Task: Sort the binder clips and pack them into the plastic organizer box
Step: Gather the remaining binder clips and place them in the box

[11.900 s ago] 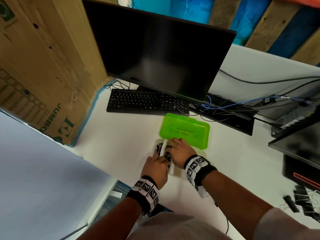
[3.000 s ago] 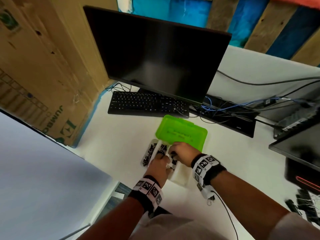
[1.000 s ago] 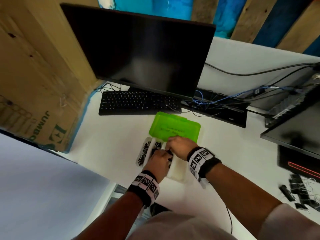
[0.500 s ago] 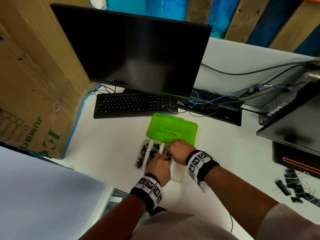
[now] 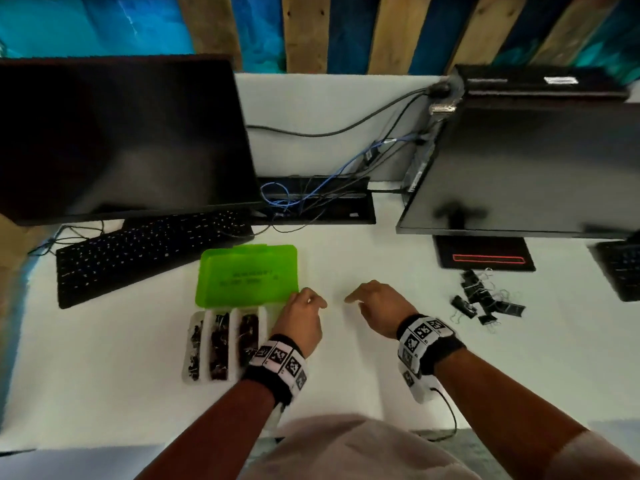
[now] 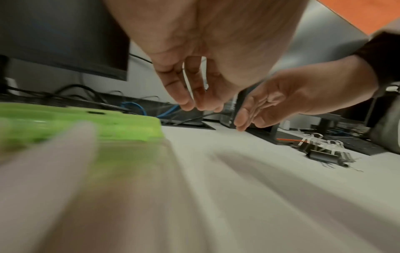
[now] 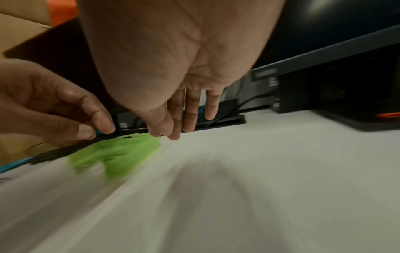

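Observation:
The organizer box lies open, its green lid point(image 5: 247, 275) flipped back towards the keyboard. Its clear tray point(image 5: 232, 344) has three compartments filled with black binder clips point(image 5: 219, 344); my left wrist covers the part to their right. My left hand point(image 5: 313, 301) hovers at the tray's right end, fingers loosely curled and empty. My right hand point(image 5: 353, 298) hovers just right of it over bare desk, fingers relaxed and holding nothing. A pile of loose binder clips point(image 5: 485, 303) lies further right. The left wrist view shows the left hand point(image 6: 199, 104), the right hand point(image 6: 270, 106) and the pile point(image 6: 324, 154).
A dark monitor point(image 5: 121, 140) and black keyboard point(image 5: 145, 251) stand behind the box. A second monitor point(image 5: 526, 168) and its base point(image 5: 485, 258) sit at the right, with another keyboard point(image 5: 620, 271) at the edge. Cables fill a desk slot point(image 5: 311, 202).
Both hands have lifted off the tray compartments and moved right, now empty. The head view has swung right, showing the loose clip pile closer to the middle.

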The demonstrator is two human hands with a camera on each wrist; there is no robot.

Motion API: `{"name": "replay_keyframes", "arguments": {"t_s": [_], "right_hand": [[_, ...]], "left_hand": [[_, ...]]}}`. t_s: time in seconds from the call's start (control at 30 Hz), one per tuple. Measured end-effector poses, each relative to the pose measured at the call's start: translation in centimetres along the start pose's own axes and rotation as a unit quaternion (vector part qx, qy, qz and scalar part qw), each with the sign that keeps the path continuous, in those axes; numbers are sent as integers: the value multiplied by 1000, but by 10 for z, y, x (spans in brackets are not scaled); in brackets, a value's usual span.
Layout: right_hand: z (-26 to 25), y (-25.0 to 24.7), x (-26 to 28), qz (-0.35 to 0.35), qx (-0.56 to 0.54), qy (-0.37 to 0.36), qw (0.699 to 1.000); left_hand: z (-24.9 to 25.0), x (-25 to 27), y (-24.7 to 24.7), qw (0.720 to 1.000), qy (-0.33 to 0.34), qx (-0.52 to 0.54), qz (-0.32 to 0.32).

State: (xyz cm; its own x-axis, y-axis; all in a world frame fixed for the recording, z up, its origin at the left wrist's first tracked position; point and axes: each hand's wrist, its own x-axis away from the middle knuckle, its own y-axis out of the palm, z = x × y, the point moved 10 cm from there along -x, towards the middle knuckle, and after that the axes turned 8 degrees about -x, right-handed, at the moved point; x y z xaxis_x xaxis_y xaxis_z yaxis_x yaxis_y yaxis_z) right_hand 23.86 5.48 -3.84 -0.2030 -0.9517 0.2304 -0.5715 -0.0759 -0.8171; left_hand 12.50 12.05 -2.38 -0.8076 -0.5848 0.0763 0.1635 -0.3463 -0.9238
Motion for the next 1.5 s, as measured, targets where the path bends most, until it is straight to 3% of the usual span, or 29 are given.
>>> {"name": "replay_keyframes", "arguments": {"t_s": [0.17,0.33,0.43,0.57,0.8,0.93,1.03,1.27,1.37,1.5], "right_hand": [[109,-38,73,47,18,165,985],[196,-64,149,111,1,307,945],[226,-69,172,129,-14,333,934],[235,-47,171,60,-50,310,948],[157,-19,122,0,-139,151,979],[131,-29,96,51,-238,115,963],[120,-30,81,31,-280,106,954],[99,-33,39,55,-211,96,971],[45,-10,14,9,-197,47,979],[-55,29,-19,-70,-205,-68,974]], "left_hand": [[74,-33,59,994,77,9,-77],[144,-50,106,978,143,38,-147],[173,-56,124,971,153,38,-182],[188,-55,143,962,137,33,-235],[171,-43,156,958,74,63,-269],[148,-47,130,974,32,114,-195],[121,-41,106,977,3,149,-154],[18,-2,35,974,-122,187,-30],[-27,29,4,973,-164,158,28],[-84,80,-24,963,-257,63,51]]}}
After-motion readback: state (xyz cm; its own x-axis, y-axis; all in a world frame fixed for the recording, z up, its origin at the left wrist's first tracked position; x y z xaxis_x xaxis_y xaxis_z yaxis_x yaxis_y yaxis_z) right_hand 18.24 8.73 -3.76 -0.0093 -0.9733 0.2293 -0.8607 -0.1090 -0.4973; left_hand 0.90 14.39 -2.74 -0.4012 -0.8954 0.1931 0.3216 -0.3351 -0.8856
